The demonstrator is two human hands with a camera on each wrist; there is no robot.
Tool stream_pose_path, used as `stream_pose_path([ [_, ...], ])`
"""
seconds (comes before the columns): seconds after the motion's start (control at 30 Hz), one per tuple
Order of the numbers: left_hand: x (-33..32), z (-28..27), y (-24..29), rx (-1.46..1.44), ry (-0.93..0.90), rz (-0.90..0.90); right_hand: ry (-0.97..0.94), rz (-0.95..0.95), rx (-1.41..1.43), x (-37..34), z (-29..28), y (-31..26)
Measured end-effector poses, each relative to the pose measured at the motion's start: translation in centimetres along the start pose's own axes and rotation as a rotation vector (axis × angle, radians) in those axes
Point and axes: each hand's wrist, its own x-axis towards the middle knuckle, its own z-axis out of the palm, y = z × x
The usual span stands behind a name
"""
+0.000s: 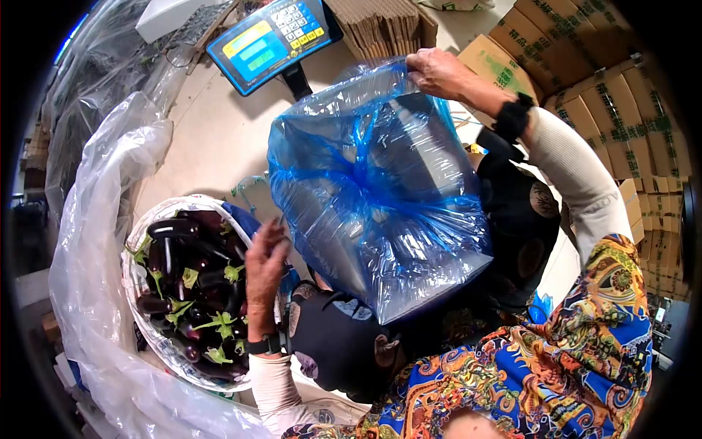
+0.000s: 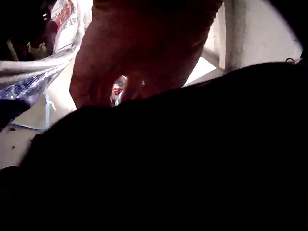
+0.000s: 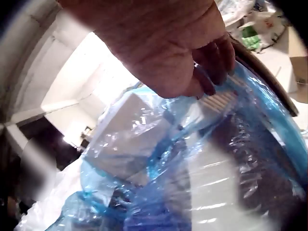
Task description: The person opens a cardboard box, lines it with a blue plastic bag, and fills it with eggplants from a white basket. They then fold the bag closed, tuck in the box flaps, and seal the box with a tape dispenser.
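Observation:
My right hand pinches the far rim of a blue see-through plastic bag. Close up in the right wrist view, the thumb and fingers grip the bag's thin film. The bag is spread over a box-like shape with pale sides, its film gathered in creases at the middle. My left hand hovers between the bag and a basket of eggplants, its fingers loosely bent and nothing held. Dark glossy eggplants with green stems fill the white-lined basket. In the left wrist view, a dark shape hides much of the left hand.
A blue digital scale display stands on a post beyond the bag. Flattened cardboard is stacked at the back, with brown cartons piled on the right. Clear plastic sheeting curves along the left, beside the basket.

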Motion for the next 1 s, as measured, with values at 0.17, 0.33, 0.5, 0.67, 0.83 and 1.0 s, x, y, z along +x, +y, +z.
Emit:
stream_pose_path([
  [0.17,0.5,0.9,5.7,-0.054,0.216,0.319,0.002,-0.258,-0.011,-4.7,-5.8,-7.4],
  [0.33,2.8,5.6,10.3,0.852,-0.088,0.888,-0.392,-0.651,0.109,-6.9,-1.3,-12.2],
  [0.5,4.7,6.1,8.2,1.139,-0.132,0.883,0.002,-0.932,-0.295,-6.5,5.9,-6.1],
  [0.67,3.9,4.2,7.4,1.011,-0.075,0.894,0.034,-0.8,-0.221,-6.5,-0.6,-4.9],
  [0.83,2.5,2.4,6.4,0.922,-0.108,0.749,-0.34,-0.41,-0.601,-5.4,-5.2,-0.9],
  [1.0,2.5,2.9,5.8,0.868,-0.142,0.731,-0.216,-0.39,-0.342,-6.9,-6.0,-6.7],
])
